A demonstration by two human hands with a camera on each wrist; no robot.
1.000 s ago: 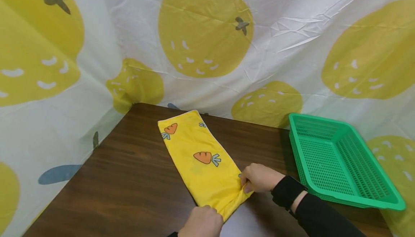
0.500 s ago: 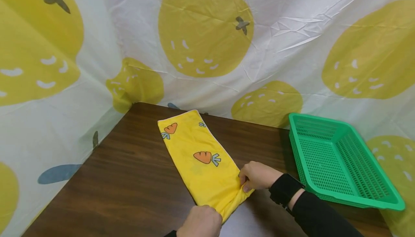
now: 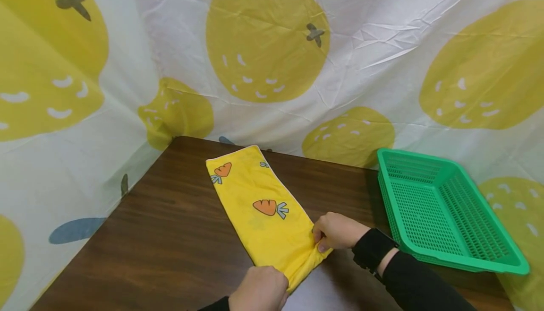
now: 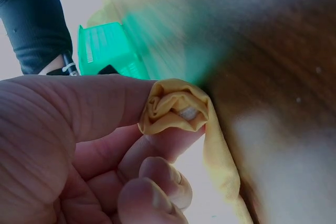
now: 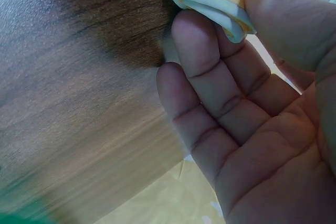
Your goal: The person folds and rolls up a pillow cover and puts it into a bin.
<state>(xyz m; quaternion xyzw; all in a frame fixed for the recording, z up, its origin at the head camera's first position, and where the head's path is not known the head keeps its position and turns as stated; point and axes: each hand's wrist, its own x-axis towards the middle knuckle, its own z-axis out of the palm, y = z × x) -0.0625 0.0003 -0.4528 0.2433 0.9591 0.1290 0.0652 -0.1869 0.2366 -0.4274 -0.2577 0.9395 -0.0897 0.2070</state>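
A yellow cloth (image 3: pixel 259 183) printed with orange carrots and edged in white lies lengthwise on the dark wooden table (image 3: pixel 170 235). Its near end is rolled up. At the roll's left end, my left hand (image 3: pixel 261 288) pinches the fabric; the left wrist view shows the coiled layers (image 4: pixel 176 106) between thumb and forefinger. My right hand (image 3: pixel 340 230) grips the other end of the roll, where the white hem (image 5: pixel 210 11) shows in the right wrist view with fingers under it. The cloth's far part lies flat with slight wrinkles.
A green plastic basket (image 3: pixel 429 207) with slatted sides stands on the table to the right, just beyond the right forearm. White fabric printed with yellow fruit (image 3: pixel 267 37) hangs behind and to the left of the table.
My left hand has shifted slightly to the left and up with its end of the roll. The right hand has moved barely leftward; the cloth's far part stays in place.
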